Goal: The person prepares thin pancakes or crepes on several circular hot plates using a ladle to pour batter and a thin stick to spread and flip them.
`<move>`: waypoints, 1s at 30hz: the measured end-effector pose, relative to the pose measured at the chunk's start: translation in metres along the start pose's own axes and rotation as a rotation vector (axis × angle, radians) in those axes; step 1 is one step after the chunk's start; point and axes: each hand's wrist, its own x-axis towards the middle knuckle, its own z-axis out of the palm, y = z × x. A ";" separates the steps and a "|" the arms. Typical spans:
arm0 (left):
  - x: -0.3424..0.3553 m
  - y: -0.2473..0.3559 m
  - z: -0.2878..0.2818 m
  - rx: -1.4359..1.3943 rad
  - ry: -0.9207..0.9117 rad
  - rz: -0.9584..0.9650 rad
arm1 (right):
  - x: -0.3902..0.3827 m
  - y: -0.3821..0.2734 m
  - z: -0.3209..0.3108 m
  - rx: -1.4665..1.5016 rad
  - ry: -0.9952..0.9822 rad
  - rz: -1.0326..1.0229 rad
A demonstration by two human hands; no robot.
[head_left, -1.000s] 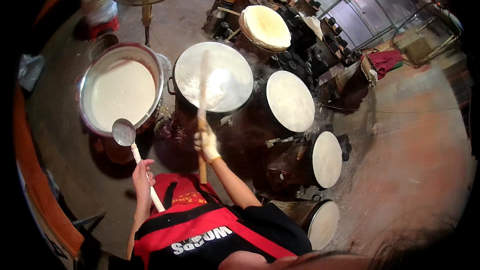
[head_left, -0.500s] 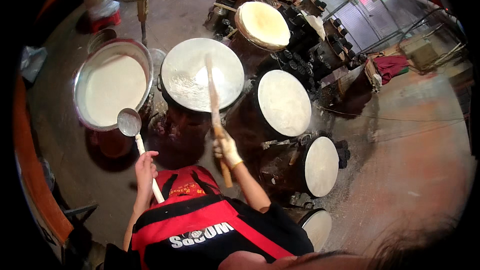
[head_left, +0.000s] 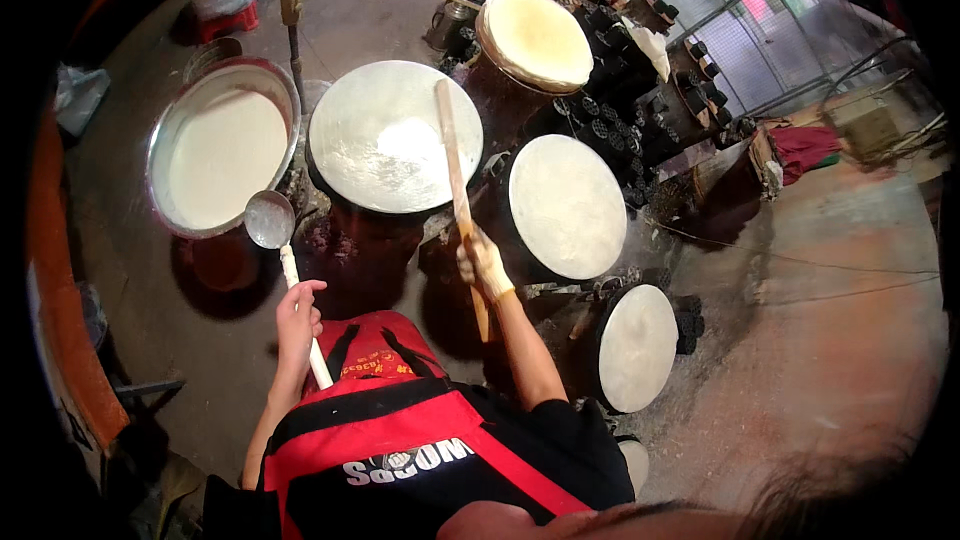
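My left hand (head_left: 297, 325) is closed around the white handle of a ladle (head_left: 270, 219), whose round metal bowl hangs by the near rim of a wide metal basin (head_left: 296, 130) of creamy white batter (head_left: 225, 155). In my right hand (head_left: 487, 265), which wears a pale glove, is a long flat wooden spatula (head_left: 455, 160). Its blade reaches over the right side of a round griddle (head_left: 350, 120) coated with a thin, shiny wet layer. Whether the blade touches that layer, I cannot tell.
Two more round griddles (head_left: 568, 208) (head_left: 638, 348) with pale sheets curve along my right. Beyond stands a stack of thin round pancakes (head_left: 537, 40), near black cylindrical briquettes (head_left: 620, 135). A standing fan (head_left: 293, 10) rises behind the basin.
My right hand and the spatula have swung to the right across the griddle, the blade now nearer its right rim. The ladle has shifted slightly right, still held. The whole view has shifted a little.
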 end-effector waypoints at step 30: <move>0.046 0.032 -0.035 -0.030 -0.125 -0.086 | 0.015 0.041 0.135 -0.377 0.272 -0.528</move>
